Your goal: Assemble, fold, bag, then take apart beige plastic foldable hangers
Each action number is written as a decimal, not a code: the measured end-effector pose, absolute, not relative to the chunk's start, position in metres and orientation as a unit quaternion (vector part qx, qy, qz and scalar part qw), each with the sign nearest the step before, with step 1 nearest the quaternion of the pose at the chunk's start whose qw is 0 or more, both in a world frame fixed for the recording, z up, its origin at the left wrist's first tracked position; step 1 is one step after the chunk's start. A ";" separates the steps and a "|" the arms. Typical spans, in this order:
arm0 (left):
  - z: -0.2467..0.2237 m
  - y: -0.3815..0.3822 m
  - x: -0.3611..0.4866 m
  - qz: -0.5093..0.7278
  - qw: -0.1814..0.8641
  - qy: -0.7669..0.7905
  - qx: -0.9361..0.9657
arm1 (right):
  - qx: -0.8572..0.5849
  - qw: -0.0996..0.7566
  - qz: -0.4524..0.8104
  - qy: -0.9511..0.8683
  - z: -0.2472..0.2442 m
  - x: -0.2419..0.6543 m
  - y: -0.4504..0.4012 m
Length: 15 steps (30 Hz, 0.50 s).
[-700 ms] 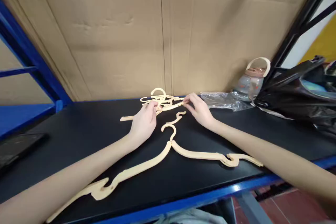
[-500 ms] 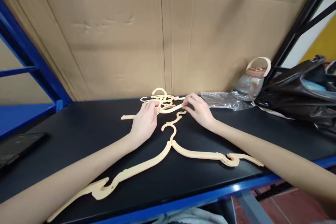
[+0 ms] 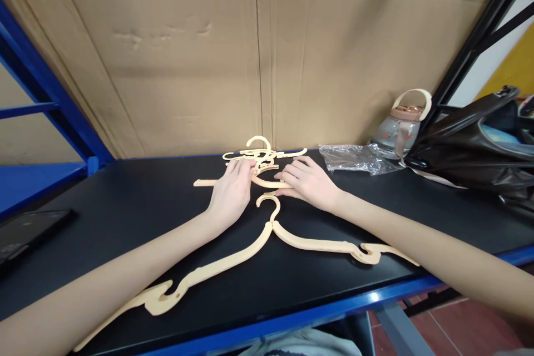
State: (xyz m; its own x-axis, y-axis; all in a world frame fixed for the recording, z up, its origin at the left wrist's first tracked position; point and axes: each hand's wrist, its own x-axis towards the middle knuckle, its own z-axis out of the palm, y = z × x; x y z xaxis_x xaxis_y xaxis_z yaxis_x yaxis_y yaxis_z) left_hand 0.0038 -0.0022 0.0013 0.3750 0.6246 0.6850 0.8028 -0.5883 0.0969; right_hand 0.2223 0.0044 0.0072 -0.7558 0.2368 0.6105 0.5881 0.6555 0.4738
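While one hanger (image 3: 321,245) lies flat on the worktop (image 3: 137,206) nearest the person, apparently spread wide to rest stably, a second hanger (image 3: 269,183) is held just beyond its hook. The left hand (image 3: 233,186) pinches this piece near its hook joint, presumably to steady it; the right hand (image 3: 306,183) grips its side bar, likely for leverage, thumb contact unclear. Farther back, loose hanger parts (image 3: 292,154) lie bunched near the cardboard (image 3: 187,67).

Evenly lit | soft shadow on cardboard (image 3: 179,94) | glare on blue rail (image 3: 317,312)
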 end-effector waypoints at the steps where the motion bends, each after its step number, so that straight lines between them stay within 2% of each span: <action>1: 0.001 -0.002 0.004 -0.350 0.131 -0.435 -0.819 | -0.231 0.256 -0.353 -0.870 0.007 0.222 0.005; 5: 0.001 -0.002 0.005 -0.343 0.160 -0.420 -0.825 | -0.233 0.225 -0.378 -0.867 0.008 0.219 0.002; 9: 0.001 -0.002 0.007 -0.329 0.176 -0.392 -0.841 | -0.249 0.192 -0.350 -0.882 0.008 0.215 -0.002; 15: 0.000 -0.003 0.006 -0.324 0.095 -0.411 -0.847 | -0.288 0.189 -0.286 -0.894 0.003 0.218 0.002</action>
State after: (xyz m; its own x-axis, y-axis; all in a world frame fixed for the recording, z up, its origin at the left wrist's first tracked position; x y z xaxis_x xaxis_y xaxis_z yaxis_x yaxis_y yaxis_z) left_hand 0.0064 -0.0029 0.0000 0.4524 0.6345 0.6267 0.7577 -0.6441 0.1051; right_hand 0.2180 0.0018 0.0032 -0.7626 0.4067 0.5031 0.6232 0.6705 0.4026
